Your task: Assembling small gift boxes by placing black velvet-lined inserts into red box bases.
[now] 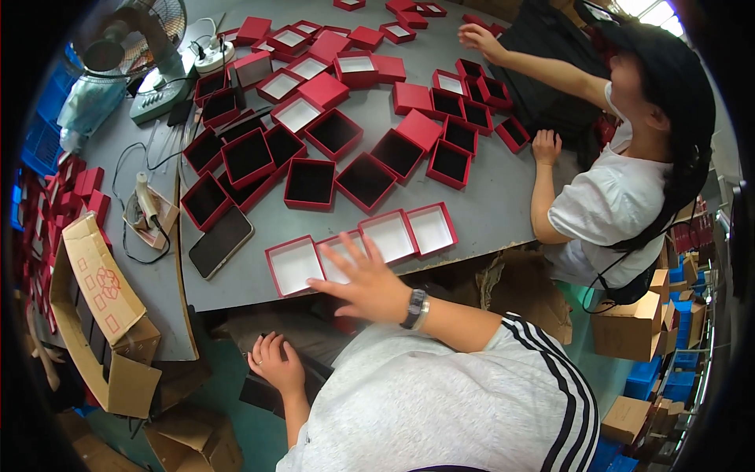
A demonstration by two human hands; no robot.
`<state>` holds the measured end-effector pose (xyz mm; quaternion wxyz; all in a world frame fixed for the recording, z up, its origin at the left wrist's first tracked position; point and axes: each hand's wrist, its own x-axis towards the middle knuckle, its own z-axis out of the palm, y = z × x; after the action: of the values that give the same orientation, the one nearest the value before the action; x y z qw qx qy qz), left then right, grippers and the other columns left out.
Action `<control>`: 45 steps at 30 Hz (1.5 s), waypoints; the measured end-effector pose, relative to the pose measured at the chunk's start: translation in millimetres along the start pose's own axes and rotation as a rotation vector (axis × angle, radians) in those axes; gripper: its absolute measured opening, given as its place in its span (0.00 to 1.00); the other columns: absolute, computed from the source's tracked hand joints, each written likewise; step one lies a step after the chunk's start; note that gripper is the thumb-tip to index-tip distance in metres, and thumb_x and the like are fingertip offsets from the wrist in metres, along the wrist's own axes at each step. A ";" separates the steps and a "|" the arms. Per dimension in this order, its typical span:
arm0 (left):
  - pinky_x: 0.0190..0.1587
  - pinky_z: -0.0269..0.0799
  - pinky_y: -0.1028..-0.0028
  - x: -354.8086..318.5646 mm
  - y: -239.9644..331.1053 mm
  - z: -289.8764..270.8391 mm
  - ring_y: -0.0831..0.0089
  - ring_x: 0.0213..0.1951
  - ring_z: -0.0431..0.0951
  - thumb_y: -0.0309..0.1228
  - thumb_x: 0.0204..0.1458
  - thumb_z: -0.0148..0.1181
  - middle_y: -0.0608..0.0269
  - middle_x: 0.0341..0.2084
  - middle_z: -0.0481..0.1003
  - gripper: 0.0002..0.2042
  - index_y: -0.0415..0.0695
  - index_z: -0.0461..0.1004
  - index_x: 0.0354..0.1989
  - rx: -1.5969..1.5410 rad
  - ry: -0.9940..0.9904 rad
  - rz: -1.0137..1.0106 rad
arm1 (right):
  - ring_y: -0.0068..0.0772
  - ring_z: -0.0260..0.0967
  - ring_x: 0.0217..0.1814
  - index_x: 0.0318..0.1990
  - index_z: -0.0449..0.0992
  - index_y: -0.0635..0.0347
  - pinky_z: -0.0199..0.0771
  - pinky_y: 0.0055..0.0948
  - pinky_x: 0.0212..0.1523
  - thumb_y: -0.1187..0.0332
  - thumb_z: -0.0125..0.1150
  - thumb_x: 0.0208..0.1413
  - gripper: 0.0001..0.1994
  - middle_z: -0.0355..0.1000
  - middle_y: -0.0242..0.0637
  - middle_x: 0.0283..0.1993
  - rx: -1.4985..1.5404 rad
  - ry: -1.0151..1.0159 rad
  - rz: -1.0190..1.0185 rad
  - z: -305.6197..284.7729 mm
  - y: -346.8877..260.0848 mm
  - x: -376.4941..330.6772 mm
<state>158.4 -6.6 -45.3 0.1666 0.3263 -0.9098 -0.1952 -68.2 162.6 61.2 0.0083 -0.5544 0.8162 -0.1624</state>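
My right hand [368,289], fingers spread and holding nothing I can see, is over a row of red box halves with white insides at the table's near edge. One white-lined box half [292,266] lies by its fingertips, and another [389,236] lies just beyond the hand. The hand partly hides the piece between them. Below the table edge, my left hand [277,363] has its fingers extended, next to a dark flat piece [261,393]. Whether it touches that piece, I cannot tell. Several red boxes with black insides [309,184] stand beyond the row.
Left of the boxes lies a dark phone [222,242]. A hot-glue gun [146,197], a fan [118,47] and cables are farther left, above an opened carton [102,291]. Across on the right, a co-worker [621,189] reaches over the table.
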 end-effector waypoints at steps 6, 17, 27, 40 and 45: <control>0.67 0.45 0.50 2.9 0.7 -2.5 0.62 0.60 0.69 0.31 0.52 0.58 0.67 0.47 0.77 0.07 0.47 0.78 0.38 0.012 -0.012 -0.009 | 0.57 0.43 0.77 0.61 0.69 0.33 0.44 0.68 0.69 0.50 0.67 0.51 0.28 0.54 0.41 0.72 -0.047 -0.017 -0.037 39.1 -6.2 42.5; 0.66 0.46 0.49 4.5 -7.8 1.7 0.62 0.59 0.69 0.30 0.51 0.59 0.68 0.46 0.77 0.07 0.47 0.78 0.37 -0.043 -0.008 0.001 | 0.55 0.47 0.75 0.53 0.76 0.37 0.44 0.67 0.67 0.51 0.62 0.56 0.17 0.65 0.38 0.62 -0.145 0.063 0.026 50.7 0.9 70.2; 0.67 0.46 0.49 6.0 -7.5 4.4 0.62 0.58 0.69 0.30 0.49 0.60 0.67 0.45 0.78 0.07 0.47 0.78 0.37 -0.039 0.008 -0.005 | 0.54 0.46 0.76 0.53 0.76 0.37 0.43 0.67 0.68 0.52 0.61 0.56 0.17 0.66 0.38 0.62 -0.143 0.058 0.038 51.6 2.4 74.0; 0.66 0.46 0.48 7.3 -5.7 6.3 0.62 0.58 0.69 0.30 0.49 0.60 0.68 0.45 0.78 0.07 0.48 0.79 0.37 -0.036 0.005 0.007 | 0.53 0.46 0.76 0.56 0.74 0.40 0.42 0.64 0.69 0.52 0.64 0.54 0.21 0.64 0.38 0.64 -0.060 0.046 0.018 36.6 2.5 70.8; 0.65 0.48 0.47 14.5 1.1 11.0 0.62 0.57 0.70 0.31 0.49 0.59 0.67 0.44 0.77 0.07 0.48 0.78 0.36 -0.045 -0.010 0.025 | 0.49 0.51 0.74 0.60 0.71 0.49 0.45 0.58 0.70 0.56 0.67 0.52 0.27 0.60 0.44 0.67 0.218 0.170 0.090 -10.9 27.1 64.7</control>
<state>142.5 -12.7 -51.8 0.1719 0.3100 -0.9100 -0.2151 -119.7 115.6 74.8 0.0066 -0.4974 0.8155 -0.2957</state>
